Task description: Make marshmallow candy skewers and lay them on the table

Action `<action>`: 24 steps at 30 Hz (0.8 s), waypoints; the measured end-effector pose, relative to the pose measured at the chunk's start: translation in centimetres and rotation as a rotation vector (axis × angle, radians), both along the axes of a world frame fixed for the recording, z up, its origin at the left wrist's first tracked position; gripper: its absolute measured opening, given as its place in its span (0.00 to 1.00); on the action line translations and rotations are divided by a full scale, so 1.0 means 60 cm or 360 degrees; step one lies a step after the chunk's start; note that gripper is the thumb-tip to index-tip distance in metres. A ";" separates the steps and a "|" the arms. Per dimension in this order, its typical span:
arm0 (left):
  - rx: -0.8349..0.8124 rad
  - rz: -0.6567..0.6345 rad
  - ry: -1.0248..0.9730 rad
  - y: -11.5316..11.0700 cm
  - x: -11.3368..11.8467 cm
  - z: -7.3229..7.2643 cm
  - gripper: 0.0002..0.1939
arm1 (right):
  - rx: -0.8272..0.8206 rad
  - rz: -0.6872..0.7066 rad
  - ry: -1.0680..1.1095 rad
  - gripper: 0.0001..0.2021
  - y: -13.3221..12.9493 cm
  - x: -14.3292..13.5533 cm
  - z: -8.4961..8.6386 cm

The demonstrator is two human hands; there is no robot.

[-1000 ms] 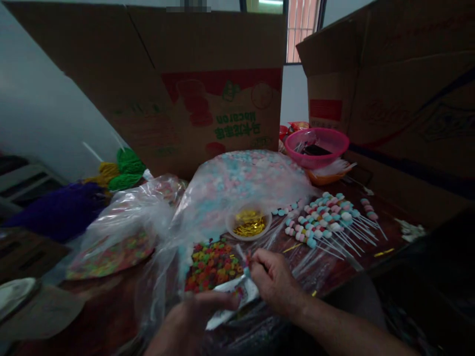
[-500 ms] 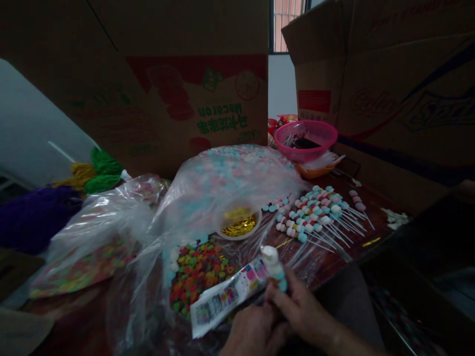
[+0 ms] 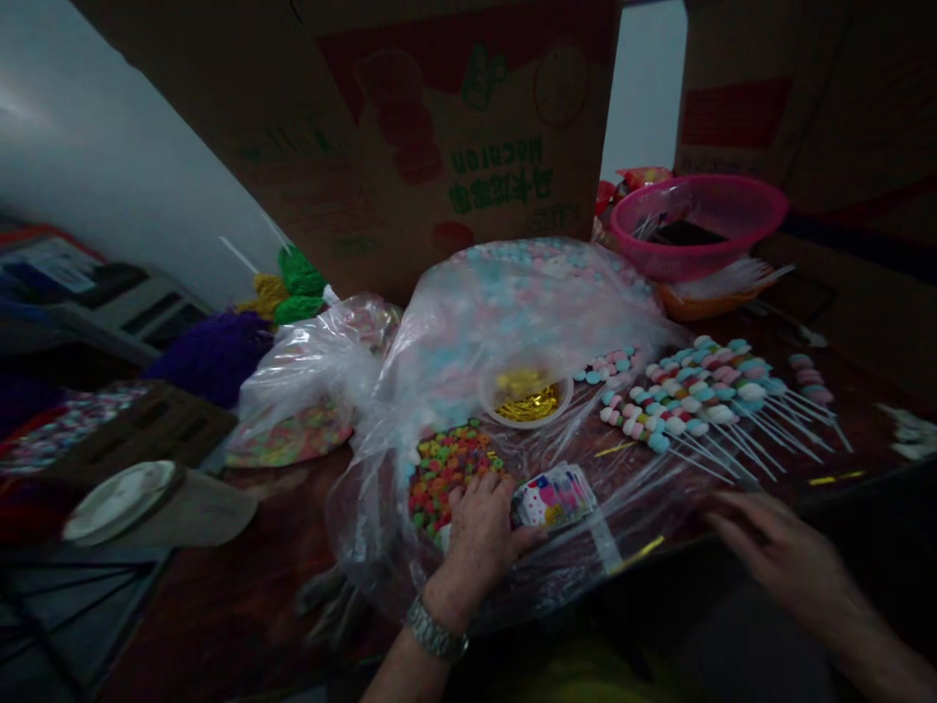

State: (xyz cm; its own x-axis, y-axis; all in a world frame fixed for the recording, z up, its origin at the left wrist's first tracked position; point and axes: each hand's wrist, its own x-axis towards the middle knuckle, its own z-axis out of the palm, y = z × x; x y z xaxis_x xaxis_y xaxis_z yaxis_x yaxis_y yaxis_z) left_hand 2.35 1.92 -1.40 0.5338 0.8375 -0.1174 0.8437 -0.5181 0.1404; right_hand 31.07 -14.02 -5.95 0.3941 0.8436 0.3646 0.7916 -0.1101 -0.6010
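My left hand [image 3: 483, 522], with a watch [image 3: 435, 633] on its wrist, lies across printed wrappers [image 3: 560, 496], fingers outstretched over their left part and the edge of the colourful gummy rings [image 3: 446, 459]. Apart from it, at the table's front edge, my right hand [image 3: 783, 557] is slightly blurred, its fingers loosely apart with nothing seen in them. Beyond that hand lie several marshmallow skewers [image 3: 703, 386] in a row, white sticks pointing towards me. A round tub [image 3: 523, 423] of gold twist ties stands behind the wrappers.
A large clear bag [image 3: 527, 293] of marshmallows fills the middle, with a smaller candy bag [image 3: 293, 430] to its left. Cardboard boxes [image 3: 410, 146] rise behind. A pink basket [image 3: 703, 259] is at the back right; a lidded container [image 3: 168, 508] lies at left.
My hands have parted: the left now rests on the wrappers, the right has moved right. The marshmallow skewer formerly between them is out of both hands. The view has swung left and down.
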 end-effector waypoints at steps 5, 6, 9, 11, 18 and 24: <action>0.0133 0.0024 -0.0114 -0.017 -0.006 -0.007 0.27 | -0.0088 0.0744 -0.0313 0.18 0.192 -0.177 0.021; 0.0163 0.0021 -0.0125 -0.019 -0.008 -0.007 0.27 | -0.0101 0.0797 -0.0338 0.15 0.212 -0.198 0.022; 0.0209 0.0021 -0.0120 -0.021 -0.010 -0.009 0.28 | -0.0096 0.0925 -0.0408 0.04 0.239 -0.221 0.021; 0.0202 0.0014 -0.0108 -0.019 -0.012 -0.010 0.29 | -0.0075 0.0936 -0.0454 0.05 0.240 -0.210 0.019; 0.0131 0.0032 -0.0069 -0.013 -0.011 -0.012 0.30 | 0.0073 0.0677 -0.0426 0.08 0.219 -0.147 0.025; 0.0125 0.0038 -0.0078 -0.013 -0.011 -0.012 0.30 | 0.0123 0.0731 -0.0266 0.09 0.229 -0.176 0.006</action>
